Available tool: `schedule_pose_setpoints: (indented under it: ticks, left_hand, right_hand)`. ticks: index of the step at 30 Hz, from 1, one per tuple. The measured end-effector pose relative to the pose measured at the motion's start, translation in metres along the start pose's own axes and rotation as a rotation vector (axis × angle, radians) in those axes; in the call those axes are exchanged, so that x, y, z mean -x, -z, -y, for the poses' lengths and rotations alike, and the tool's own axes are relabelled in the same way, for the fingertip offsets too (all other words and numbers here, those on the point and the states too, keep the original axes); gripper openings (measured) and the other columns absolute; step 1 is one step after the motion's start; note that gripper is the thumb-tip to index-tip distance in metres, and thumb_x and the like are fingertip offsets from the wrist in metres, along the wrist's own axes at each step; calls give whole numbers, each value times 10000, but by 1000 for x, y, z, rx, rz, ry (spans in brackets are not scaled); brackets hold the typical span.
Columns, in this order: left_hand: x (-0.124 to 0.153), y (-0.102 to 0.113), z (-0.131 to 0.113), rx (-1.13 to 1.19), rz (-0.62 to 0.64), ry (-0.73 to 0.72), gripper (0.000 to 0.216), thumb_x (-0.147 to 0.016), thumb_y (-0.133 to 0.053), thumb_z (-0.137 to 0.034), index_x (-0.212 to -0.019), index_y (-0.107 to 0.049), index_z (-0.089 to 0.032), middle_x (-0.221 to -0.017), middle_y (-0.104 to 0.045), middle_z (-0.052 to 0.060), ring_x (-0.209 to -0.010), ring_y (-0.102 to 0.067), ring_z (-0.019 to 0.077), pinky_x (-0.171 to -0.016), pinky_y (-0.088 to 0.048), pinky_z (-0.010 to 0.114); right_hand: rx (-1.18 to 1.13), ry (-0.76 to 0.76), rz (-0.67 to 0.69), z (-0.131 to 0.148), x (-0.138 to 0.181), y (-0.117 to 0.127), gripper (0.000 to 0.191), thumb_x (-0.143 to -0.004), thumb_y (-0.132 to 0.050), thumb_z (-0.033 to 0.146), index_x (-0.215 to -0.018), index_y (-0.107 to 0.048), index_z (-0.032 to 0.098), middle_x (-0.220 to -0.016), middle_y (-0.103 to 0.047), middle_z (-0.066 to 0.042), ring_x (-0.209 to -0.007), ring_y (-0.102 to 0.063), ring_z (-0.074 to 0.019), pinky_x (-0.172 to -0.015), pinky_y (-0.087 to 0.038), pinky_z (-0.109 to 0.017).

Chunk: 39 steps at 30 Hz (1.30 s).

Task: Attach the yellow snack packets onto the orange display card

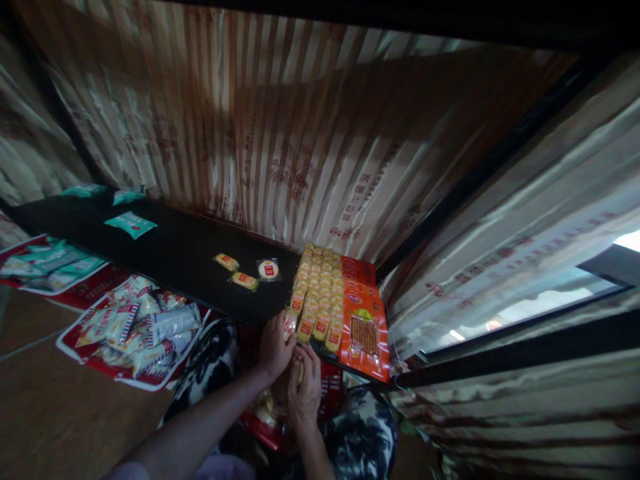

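Note:
My left hand (276,348) is at the shelf's front edge, its fingers closed on a small wrapped snack cake (290,323) at the near end of the leftmost row. Just below and to the right, my right hand (306,387) is closed around a yellowish wrapped snack cake (300,371), mostly covered by the fingers. Several rows of yellow wrapped snack cakes (320,293) stand packed together beyond both hands. Right of these rows lies an orange snack packet (367,327) with brown sticks showing through its window.
The black shelf (175,250) carries loose yellow packets (245,281), a round white wrapped cake (269,269) and green packets (131,225). Below its front edge are red-and-white boxes of striped packets (143,327) and green packets (50,263). Plastic-covered corrugated panels (280,133) rise behind.

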<state>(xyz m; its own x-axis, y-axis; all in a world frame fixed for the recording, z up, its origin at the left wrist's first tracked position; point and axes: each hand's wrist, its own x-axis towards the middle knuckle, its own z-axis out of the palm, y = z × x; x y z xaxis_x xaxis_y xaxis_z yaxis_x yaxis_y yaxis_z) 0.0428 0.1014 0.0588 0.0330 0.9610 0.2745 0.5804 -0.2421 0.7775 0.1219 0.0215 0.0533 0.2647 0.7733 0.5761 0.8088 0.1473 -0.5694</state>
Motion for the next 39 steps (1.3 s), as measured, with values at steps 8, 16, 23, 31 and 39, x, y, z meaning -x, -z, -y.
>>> schedule_pose_setpoints:
  ticks: [8, 16, 23, 31, 39]
  left_hand:
    - [1, -5, 7, 100, -108, 58, 511, -783, -486, -160, -1286, -408, -115, -1177, -562, 150, -1144, -525, 239, -981, -435, 412]
    - [-22, -8, 2, 205, -108, -17, 520, -806, -482, -189, -1314, -377, -151, -1236, -522, 143, -1196, -484, 233, -1008, -405, 417]
    - [-34, -12, 1, 205, -4, -1, 503, -813, -494, -197, -1304, -394, -153, -1236, -509, 134, -1190, -469, 239, -1019, -382, 439]
    - [-28, -10, 6, 159, -2, -5, 342, -825, -504, -204, -1163, -484, -156, -1068, -549, 96, -1059, -528, 210, -916, -452, 391]
    - [-35, -5, -4, 114, -51, -2, 99, -821, -508, -202, -916, -529, -181, -869, -553, 35, -887, -548, 185, -806, -478, 359]
  right_hand:
    - [27, -19, -36, 1, -29, -4, 309, -890, -372, 227, -1102, -584, 152, -1191, -549, -158, -1104, -528, -230, -864, -479, -398]
    - [65, 17, -57, -6, -35, -6, 308, -879, -385, 188, -1123, -569, 145, -1178, -539, -156, -1134, -497, -239, -890, -467, -418]
    - [65, 37, -69, -10, -33, -7, 297, -874, -391, 159, -1110, -572, 145, -1192, -529, -159, -1141, -495, -232, -894, -467, -412]
    - [92, 42, -86, -11, -32, -6, 289, -871, -399, 149, -1079, -600, 149, -1197, -529, -161, -1151, -483, -244, -888, -464, -427]
    - [101, 54, -86, -14, -31, -8, 280, -875, -399, 157, -1060, -609, 139, -1195, -529, -168, -1156, -474, -249, -885, -460, -429]
